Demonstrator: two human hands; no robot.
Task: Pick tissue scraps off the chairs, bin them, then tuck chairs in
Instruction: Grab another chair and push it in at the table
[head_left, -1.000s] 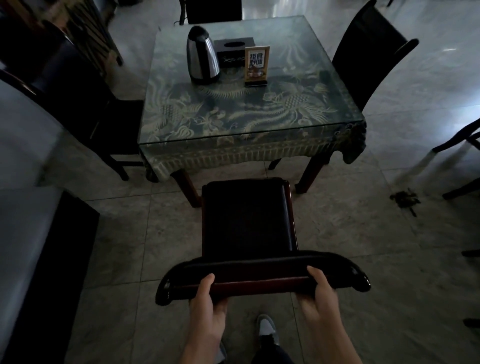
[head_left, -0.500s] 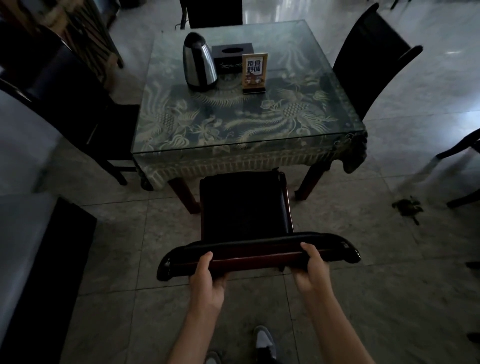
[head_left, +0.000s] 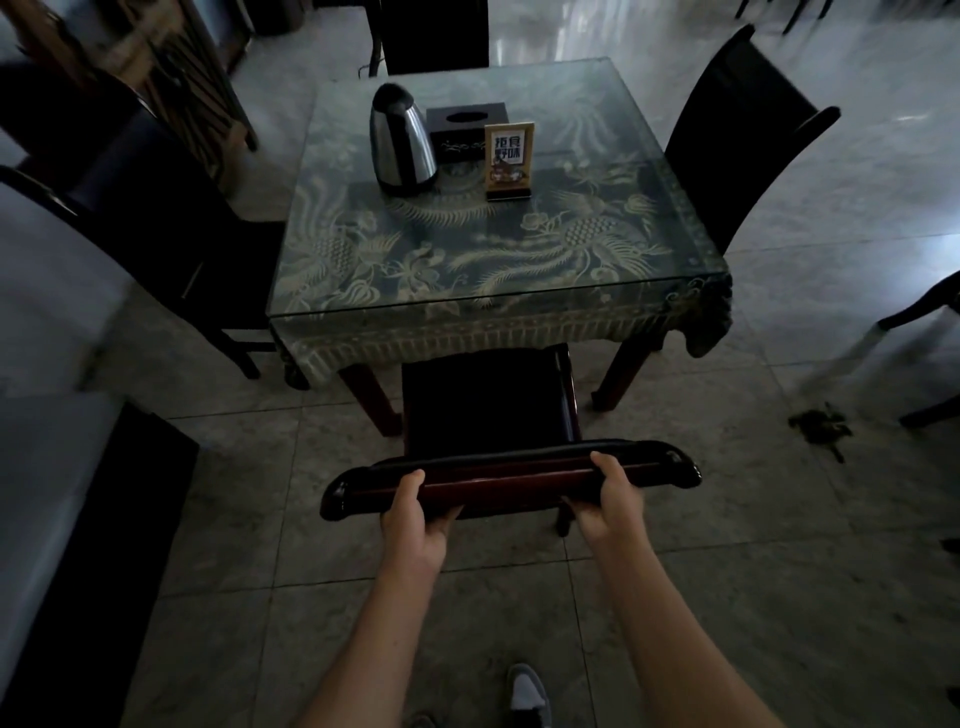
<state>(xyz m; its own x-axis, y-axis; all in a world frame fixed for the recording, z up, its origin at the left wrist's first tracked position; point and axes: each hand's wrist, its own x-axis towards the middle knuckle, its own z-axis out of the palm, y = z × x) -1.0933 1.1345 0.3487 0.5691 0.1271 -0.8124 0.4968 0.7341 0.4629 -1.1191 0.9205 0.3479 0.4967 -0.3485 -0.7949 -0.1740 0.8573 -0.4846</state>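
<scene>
We've got both arms stretched forward here, left hand (head_left: 415, 512) and right hand (head_left: 609, 496) each curled over the top rail of the chair (head_left: 488, 410), thumbs on top, grasping it firmly. And the chair has slid on from a moment ago: its seat front now sits just under the fringe of the surface (head_left: 649, 244), where before it stood clear of it. Kettle (head_left: 402, 140), tissue box (head_left: 465, 122) and sign (head_left: 510, 158) stand on top.
</scene>
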